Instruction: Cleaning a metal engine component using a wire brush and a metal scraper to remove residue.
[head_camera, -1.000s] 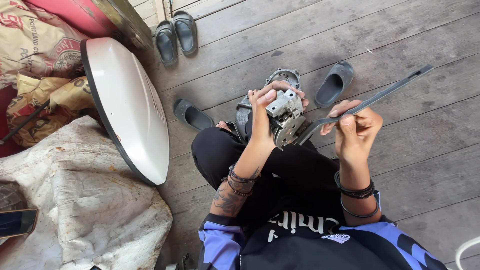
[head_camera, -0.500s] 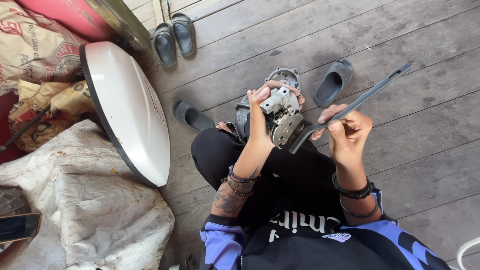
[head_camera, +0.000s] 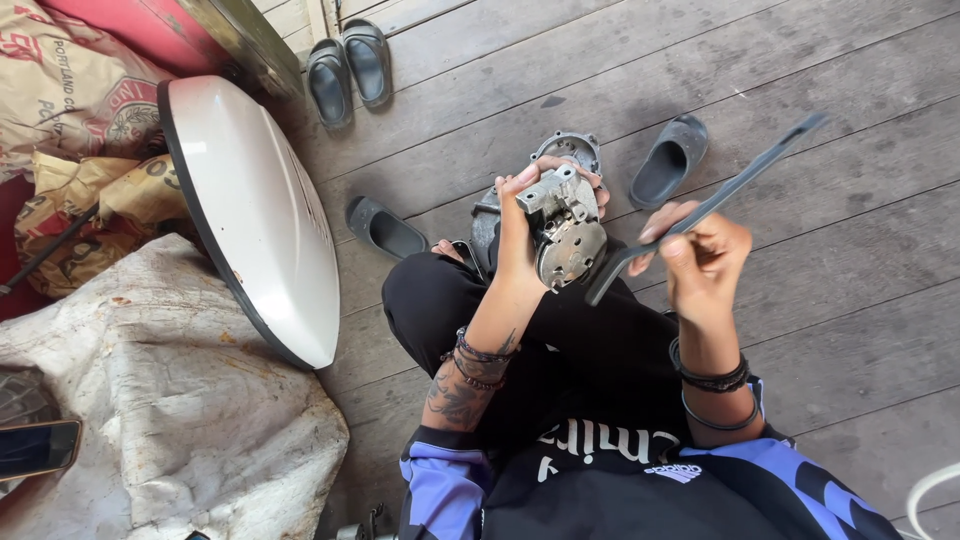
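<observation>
The left hand (head_camera: 520, 215), raised, has its grip closed around a metal engine part (head_camera: 565, 228); the right hand (head_camera: 705, 255) clasps a long dark flat tool (head_camera: 720, 195) angled against it.

A grey plank floor (head_camera: 820, 330) is seen, on which two pairs of slippers (head_camera: 347, 68), a white cover (head_camera: 255, 215) and a sack (head_camera: 140, 410) are laid.
</observation>
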